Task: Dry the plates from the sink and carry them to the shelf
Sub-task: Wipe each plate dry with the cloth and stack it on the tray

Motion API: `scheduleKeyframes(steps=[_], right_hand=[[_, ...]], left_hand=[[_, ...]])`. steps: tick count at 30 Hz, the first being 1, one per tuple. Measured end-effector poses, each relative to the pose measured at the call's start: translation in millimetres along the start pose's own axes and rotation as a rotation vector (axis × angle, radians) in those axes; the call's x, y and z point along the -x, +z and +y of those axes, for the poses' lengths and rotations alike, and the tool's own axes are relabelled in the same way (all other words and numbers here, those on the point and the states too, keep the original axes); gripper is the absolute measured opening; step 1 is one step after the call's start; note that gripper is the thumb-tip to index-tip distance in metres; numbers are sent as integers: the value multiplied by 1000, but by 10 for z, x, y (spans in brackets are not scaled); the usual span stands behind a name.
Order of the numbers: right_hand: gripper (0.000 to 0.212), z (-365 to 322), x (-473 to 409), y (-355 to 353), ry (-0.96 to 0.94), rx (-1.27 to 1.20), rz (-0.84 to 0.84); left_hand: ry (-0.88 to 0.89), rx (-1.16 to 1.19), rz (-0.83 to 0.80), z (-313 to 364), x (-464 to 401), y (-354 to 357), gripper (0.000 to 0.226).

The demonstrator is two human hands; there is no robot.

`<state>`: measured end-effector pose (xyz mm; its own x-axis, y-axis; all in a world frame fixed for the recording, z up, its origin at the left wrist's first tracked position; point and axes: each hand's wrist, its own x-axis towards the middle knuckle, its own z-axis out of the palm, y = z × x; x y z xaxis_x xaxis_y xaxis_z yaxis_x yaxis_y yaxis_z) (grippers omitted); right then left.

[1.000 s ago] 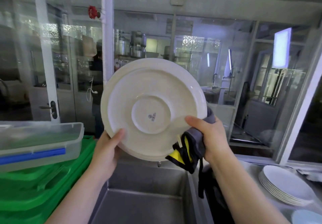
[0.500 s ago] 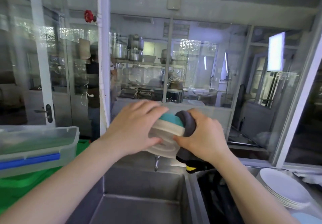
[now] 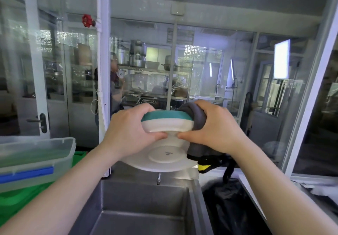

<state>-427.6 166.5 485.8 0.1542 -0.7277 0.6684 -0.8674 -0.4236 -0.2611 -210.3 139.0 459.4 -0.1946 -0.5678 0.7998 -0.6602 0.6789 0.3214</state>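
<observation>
Left hand point(image 3: 128, 134) clamped on the plate point(image 3: 161, 154), fingers curled over the far rim and thumb pinching underneath, and the plate is tipped so its white underside, with a small mark in the centre ring, faces the camera while the teal upper face shows as a band along the top edge. Right hand point(image 3: 214, 128) grips the opposite side through a grey cloth point(image 3: 197, 125), fingers wrapped over the top, thumb pressing in beside the left thumb so the 2 thumbs nearly touch. The cloth bunches around the right rim and hangs below the hand, a black and yellow edge point(image 3: 204, 167) dangling from it. The plate is held up in the air directly above the steel sink point(image 3: 142, 207), with a small tap spout point(image 3: 158, 179) just below its lower rim. To the left, a clear plastic box point(image 3: 36, 159) with a blue clip sits on green crates point(image 3: 22, 202). Right of the sink, something dark and crumpled point(image 3: 225, 203) lies in the next basin. Beyond it all, glass panels show a kitchen with metal pots on shelves point(image 3: 137, 55).
</observation>
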Motion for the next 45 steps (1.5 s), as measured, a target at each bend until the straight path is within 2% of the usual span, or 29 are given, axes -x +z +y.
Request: scheduleKeyframes(steps=[3,9,13,17,18,20,22,26,29,31,34,37,40,45], right_hand=[[68,106,-9,-80,29,-121,0],[55,274,60,20,142,-699,169],[53,304,131,279,344,-1075,243],[51,210,137,479,427,-1249,259],[48,193,126,499,445,-1277,253],[48,186,105,506,493,-1298,238],[50,207,92,482,527,-1319,219],[57,281,95,322,524,-1376,199],[61,360,88,152,462,-1283,175],[59,366,78,56,395,-1198,132],[53,337,63,-34,309,-1096,91],[53,324,33,-61,296,-1083,100],[50,316,-11,-53,330,-1129,130],[63,310,-83,-124,332,-1056,248]], left_hand=[[-138,156,85,-76,13,-116,41],[-372,619,259,-243,69,-289,43],[-556,981,495,-312,100,-171,21],[-707,1236,648,-299,196,73,7],[-730,1294,667,-277,225,127,8],[-761,1366,670,-283,280,227,26],[-769,1384,623,-323,329,289,38],[-713,1234,376,-492,412,268,39],[-582,1081,178,-608,380,124,53],[-538,1034,135,-663,359,68,63],[-533,1014,164,-638,429,129,44],[-548,1049,326,-523,454,196,24],[-564,1065,508,-422,354,186,26],[-515,1106,597,-272,289,174,18]])
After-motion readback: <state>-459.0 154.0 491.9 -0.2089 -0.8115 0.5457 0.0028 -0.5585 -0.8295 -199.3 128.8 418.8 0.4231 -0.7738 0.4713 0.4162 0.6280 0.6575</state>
